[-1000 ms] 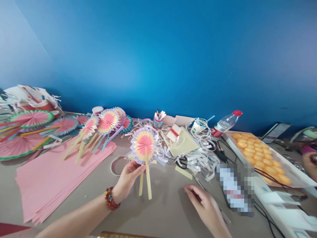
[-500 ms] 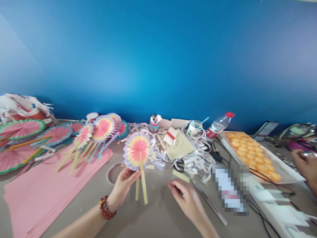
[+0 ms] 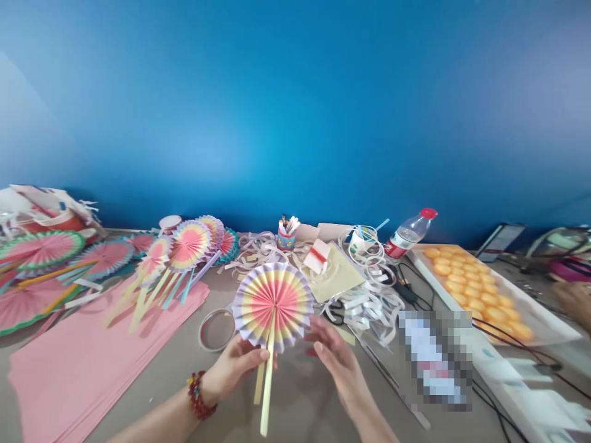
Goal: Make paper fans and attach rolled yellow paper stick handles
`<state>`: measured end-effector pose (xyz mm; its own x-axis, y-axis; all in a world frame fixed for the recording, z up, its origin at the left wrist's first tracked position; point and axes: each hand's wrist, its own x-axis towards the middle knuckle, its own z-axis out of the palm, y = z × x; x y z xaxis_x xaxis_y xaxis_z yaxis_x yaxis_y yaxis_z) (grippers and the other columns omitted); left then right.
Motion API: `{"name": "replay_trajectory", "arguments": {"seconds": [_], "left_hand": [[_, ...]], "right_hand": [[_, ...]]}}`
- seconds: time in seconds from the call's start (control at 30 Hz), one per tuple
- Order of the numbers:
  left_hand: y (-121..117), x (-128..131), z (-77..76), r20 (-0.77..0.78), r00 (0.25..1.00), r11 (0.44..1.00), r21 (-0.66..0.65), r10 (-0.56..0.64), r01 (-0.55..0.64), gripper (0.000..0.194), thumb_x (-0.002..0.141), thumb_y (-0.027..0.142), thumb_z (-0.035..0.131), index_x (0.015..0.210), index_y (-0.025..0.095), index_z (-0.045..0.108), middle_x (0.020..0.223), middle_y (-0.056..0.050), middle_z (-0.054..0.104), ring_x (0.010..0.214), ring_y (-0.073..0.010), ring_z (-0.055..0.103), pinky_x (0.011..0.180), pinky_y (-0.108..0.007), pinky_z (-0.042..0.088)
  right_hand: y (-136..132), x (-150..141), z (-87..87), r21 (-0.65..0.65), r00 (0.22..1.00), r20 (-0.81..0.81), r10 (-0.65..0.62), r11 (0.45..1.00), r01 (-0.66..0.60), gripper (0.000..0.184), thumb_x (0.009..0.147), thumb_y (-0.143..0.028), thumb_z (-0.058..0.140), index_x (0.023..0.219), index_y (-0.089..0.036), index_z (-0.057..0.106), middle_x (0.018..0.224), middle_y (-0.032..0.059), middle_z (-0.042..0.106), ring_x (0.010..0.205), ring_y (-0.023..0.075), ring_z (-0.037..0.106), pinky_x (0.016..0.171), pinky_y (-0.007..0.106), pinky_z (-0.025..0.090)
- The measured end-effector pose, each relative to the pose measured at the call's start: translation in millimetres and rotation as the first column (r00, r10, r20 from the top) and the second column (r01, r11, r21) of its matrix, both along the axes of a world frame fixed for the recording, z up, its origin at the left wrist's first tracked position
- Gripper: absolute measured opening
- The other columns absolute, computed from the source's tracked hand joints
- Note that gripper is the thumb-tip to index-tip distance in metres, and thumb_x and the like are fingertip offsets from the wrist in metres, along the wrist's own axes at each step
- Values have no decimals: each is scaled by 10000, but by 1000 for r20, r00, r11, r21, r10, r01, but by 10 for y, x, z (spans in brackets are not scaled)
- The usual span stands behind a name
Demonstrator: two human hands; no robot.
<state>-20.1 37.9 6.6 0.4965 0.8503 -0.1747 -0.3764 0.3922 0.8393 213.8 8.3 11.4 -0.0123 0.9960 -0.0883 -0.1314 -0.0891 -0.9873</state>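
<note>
A round pleated paper fan (image 3: 273, 301) with a pink centre, a yellow ring and a lilac rim is opened out in front of me, two pale yellow strips hanging down from it as handles. My left hand (image 3: 237, 363), with a red bead bracelet on its wrist, is closed on it near the top of the strips, thumb in front. My right hand (image 3: 337, 360) is at the fan's lower right edge, fingers apart and partly behind the rim; whether they touch it I cannot tell. A roll of tape (image 3: 217, 330) lies left of the fan.
Finished fans (image 3: 189, 246) lie at the left on stacked pink paper (image 3: 92, 351). Paper strips (image 3: 373, 307), a pen cup (image 3: 286, 234) and a bottle (image 3: 410, 232) stand behind. At the right are a tray of orange-yellow rounds (image 3: 471, 289) and another person's blurred hand (image 3: 572, 301).
The fan has come nearer and its face is turned more fully toward me. My right hand has opened and moved up to the fan's edge. The other person's hand has shifted right.
</note>
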Motion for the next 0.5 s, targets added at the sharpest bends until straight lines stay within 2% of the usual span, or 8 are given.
{"name": "replay_trajectory", "arguments": {"seconds": [0.07,0.17,0.27,0.37,0.5], "left_hand": [[-17,13,11,35,998,998,-3,-58,58,291,741,375,843,878,148,722,784,-53,712,705,-165,674,722,-283,534],[-10,23,5,81,991,993,-40,-107,110,275,777,336,816,974,175,713,840,-50,703,716,-167,677,705,-303,554],[33,31,-1,135,983,991,-30,-124,129,301,804,320,789,1072,216,698,940,-48,674,832,-186,667,720,-312,568],[51,52,4,141,974,984,16,-178,178,409,800,311,791,1182,236,665,1029,-64,651,944,-216,647,764,-338,572],[-33,119,14,83,980,983,4,-181,181,395,881,447,689,1213,233,670,1000,-85,679,866,-227,675,770,-371,560]], "right_hand": [[88,-77,82,-43,976,-215,28,998,-38,615,806,-517,744,1349,-285,573,1267,106,668,1120,299,644,916,415,536],[158,-194,165,-69,940,-337,45,995,-72,633,752,-453,815,1321,-276,603,1227,104,692,1114,312,651,935,435,526],[192,-246,163,-87,940,-339,-42,996,13,563,746,-406,831,1257,-251,650,1155,95,727,1107,311,656,985,448,498],[216,-228,119,-85,944,-314,-101,993,78,545,755,-390,830,1245,-230,655,1112,90,745,1125,313,648,1045,467,455],[227,-201,71,-81,954,-283,-103,993,83,547,755,-394,828,1239,-210,653,1112,101,746,1145,333,641,1031,484,469]]}}
